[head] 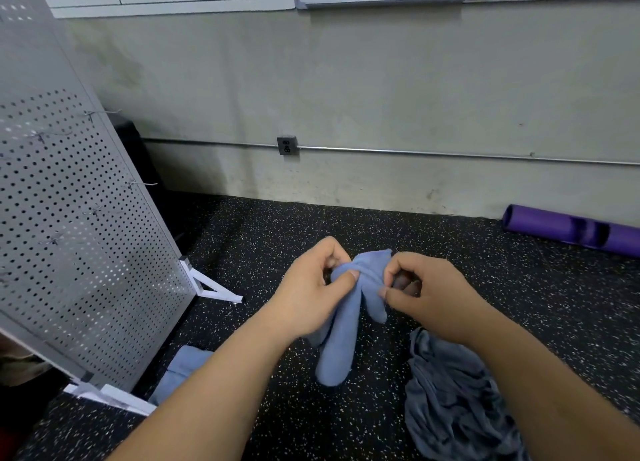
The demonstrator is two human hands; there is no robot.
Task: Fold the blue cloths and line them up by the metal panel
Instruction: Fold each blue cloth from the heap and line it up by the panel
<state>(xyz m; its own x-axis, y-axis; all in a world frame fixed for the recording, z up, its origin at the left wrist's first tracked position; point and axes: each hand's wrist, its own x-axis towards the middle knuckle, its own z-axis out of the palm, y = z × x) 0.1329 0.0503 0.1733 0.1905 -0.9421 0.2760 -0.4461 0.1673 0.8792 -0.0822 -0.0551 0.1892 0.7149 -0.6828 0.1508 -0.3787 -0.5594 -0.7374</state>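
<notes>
Left forearm (214,391) hides most of the folded cloth (180,367) by the metal panel (69,218), which runs off the left edge. Crumpled pile (450,408) gets cut by the bottom edge, purple mat (561,230) by the right. The held cloth (341,339) has its corners buried in the left hand (311,298) and right hand (436,298).

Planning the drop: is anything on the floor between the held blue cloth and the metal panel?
Nothing visible blocks it: bare floor lies between the held cloth and the metal panel; a folded cloth lies by its base.
</notes>
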